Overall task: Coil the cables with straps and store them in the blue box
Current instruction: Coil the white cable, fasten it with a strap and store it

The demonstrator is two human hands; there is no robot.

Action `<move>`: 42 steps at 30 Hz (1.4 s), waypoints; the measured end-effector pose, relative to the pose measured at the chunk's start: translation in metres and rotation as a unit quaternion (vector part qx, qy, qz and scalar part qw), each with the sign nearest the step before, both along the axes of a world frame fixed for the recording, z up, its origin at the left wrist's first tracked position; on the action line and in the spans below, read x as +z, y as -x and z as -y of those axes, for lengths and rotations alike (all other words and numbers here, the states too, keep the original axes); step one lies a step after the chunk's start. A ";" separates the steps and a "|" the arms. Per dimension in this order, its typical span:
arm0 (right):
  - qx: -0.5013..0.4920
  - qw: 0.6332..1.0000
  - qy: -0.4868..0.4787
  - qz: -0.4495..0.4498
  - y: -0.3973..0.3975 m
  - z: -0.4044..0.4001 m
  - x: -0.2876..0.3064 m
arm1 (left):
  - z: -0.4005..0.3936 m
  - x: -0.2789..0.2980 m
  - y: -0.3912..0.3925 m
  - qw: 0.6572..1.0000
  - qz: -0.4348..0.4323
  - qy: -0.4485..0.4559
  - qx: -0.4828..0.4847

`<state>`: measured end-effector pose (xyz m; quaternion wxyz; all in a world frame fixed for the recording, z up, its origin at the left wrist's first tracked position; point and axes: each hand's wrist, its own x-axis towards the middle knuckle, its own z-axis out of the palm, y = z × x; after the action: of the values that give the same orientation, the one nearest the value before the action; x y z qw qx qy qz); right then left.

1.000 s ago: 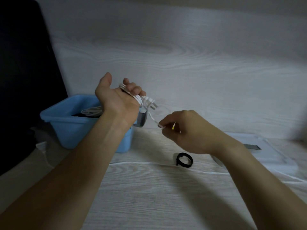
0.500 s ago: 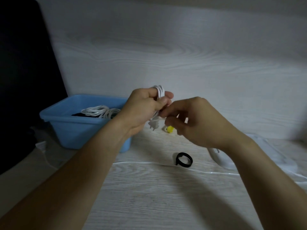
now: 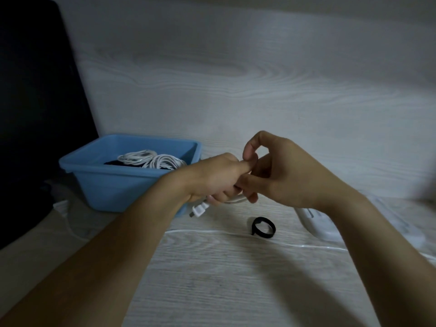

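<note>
My left hand (image 3: 217,177) grips a coiled white cable above the table; its white plug (image 3: 199,210) hangs out below the fist. Most of the coil is hidden inside the two hands. My right hand (image 3: 280,172) is against the left, its fingers curled round the cable bundle and its thumb and forefinger meeting above. A black strap (image 3: 263,227), rolled into a ring, lies on the table below the hands. The blue box (image 3: 113,185) stands to the left and holds coiled white cables (image 3: 152,159).
A loose white cable (image 3: 212,231) runs across the table in front of the strap. A white device (image 3: 316,223) lies at the right under my right forearm. A dark panel (image 3: 35,114) fills the left side. A pale wood-grain wall stands behind.
Both hands have come down and closer together. The left hand has turned over, so the plug now hangs below the fist. The yellow bit seen by the right fingers is out of sight.
</note>
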<state>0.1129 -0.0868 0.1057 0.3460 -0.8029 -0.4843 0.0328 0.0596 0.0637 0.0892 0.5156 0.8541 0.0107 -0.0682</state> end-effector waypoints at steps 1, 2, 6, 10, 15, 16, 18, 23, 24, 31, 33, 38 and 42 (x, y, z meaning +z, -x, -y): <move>-0.004 1.000 0.019 -0.005 0.000 -0.001 -0.001 | 0.000 0.000 0.000 1.000 -0.013 -0.006 -0.008; -0.006 0.999 0.041 -0.008 -0.001 -0.001 -0.002 | 0.001 -0.001 0.000 0.999 -0.032 -0.016 -0.015; -0.072 0.991 0.099 0.050 -0.015 0.005 -0.003 | -0.002 -0.005 0.000 0.993 -0.067 -0.101 0.001; -0.034 0.997 0.018 -0.068 -0.025 0.014 -0.005 | -0.012 -0.004 -0.001 0.999 -0.017 0.044 -0.020; 0.016 0.989 -0.074 -0.126 -0.028 0.009 -0.007 | -0.012 -0.006 -0.008 0.969 0.005 0.249 -0.008; 0.025 0.985 -0.082 -0.149 -0.030 0.009 -0.009 | -0.012 -0.006 -0.009 0.964 -0.002 0.266 -0.016; 0.042 0.977 -0.101 -0.184 -0.031 0.010 -0.010 | -0.014 -0.007 -0.008 0.953 -0.016 0.297 -0.049; 0.090 0.973 -0.112 -0.179 -0.031 0.009 -0.012 | -0.026 -0.012 0.001 0.942 -0.019 0.298 -0.154; 0.099 0.972 -0.114 -0.180 -0.031 0.007 -0.013 | -0.026 -0.013 0.001 0.940 -0.022 0.301 -0.158; 0.110 0.962 -0.181 -0.171 -0.034 0.001 -0.018 | -0.016 -0.014 -0.005 0.916 -0.033 0.383 -0.111; 0.086 0.963 -0.215 -0.140 -0.034 -0.002 -0.020 | -0.010 -0.014 -0.007 0.911 -0.022 0.406 -0.062; 0.037 0.979 -0.193 -0.051 -0.038 0.001 -0.020 | -0.010 -0.016 -0.013 0.896 -0.013 0.445 -0.005; -0.017 0.993 -0.113 0.006 -0.043 0.011 -0.017 | -0.023 -0.012 -0.013 0.902 0.011 0.431 0.030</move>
<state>0.1564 -0.0975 0.0883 0.4321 -0.7672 -0.4729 -0.0328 0.0730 0.0866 0.0771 0.8353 0.5483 -0.0001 -0.0413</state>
